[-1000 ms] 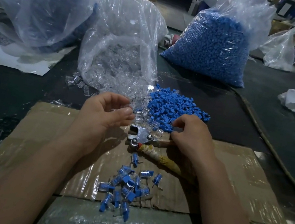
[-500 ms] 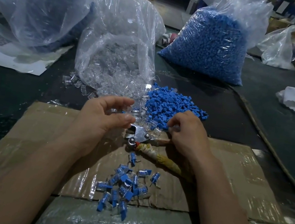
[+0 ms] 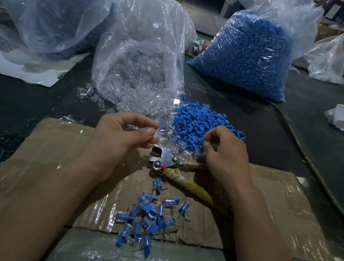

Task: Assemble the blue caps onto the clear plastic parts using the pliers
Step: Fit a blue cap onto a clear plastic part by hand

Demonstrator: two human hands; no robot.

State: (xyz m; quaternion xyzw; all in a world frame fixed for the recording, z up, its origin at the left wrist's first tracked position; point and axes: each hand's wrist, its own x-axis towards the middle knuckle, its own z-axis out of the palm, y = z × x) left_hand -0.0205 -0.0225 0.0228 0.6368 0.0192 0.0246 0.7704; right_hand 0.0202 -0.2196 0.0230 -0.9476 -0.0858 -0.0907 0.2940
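Because the slumped bag of clear parts (image 3: 142, 56) lies open right against the loose heap of blue caps (image 3: 200, 121), the two stocks could be mixed further. The pliers (image 3: 166, 159), lying ungripped between the hands, could be knocked into the assembled pieces (image 3: 146, 218), and the small clear part (image 3: 131, 126) seemingly pinched between thumb and forefinger of the left hand (image 3: 119, 139) could be dropped and lost, while whether anything is held in the curled right hand (image 3: 227, 161) cannot be told. A cluttered workroom is seen behind, and the work is laid on a dark table (image 3: 302, 142) overlaid with taped cardboard (image 3: 45, 165).
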